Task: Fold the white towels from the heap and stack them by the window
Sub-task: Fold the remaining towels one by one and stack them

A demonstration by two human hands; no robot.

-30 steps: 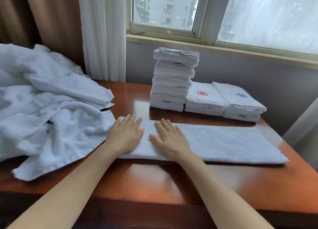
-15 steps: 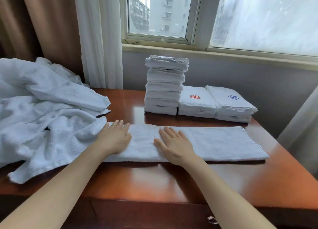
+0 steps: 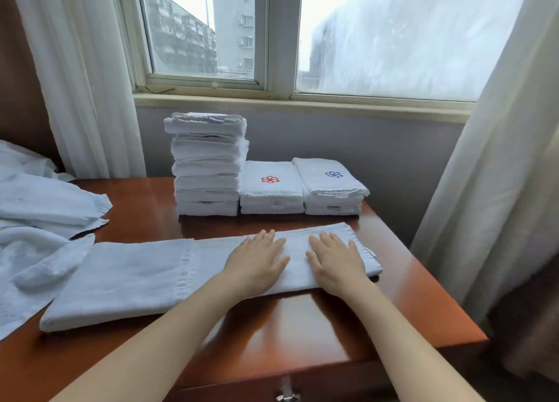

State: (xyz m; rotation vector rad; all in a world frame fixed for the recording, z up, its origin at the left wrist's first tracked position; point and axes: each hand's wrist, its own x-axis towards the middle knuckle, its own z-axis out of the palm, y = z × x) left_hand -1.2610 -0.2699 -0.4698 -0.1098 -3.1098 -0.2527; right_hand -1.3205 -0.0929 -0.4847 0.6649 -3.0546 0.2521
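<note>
In the head view, the left hand (image 3: 257, 265) and the right hand (image 3: 335, 262) were laid flat on the right end of a long folded towel (image 3: 136, 277), side by side and slightly apart, with fingers straight and nothing gripped. The towel was stretched across the reddish bench (image 3: 302, 335), and its left end was overlapped by the heap (image 3: 39, 220) of loose white towels. Part of its near edge was hidden by the forearms. Behind it, below the window (image 3: 393, 38), a tall stack (image 3: 208, 165) was flanked on the right by a red-emblem stack (image 3: 270, 187) and a blue-emblem stack (image 3: 331, 184). White curtains (image 3: 81, 78) were hung at both sides.
</note>
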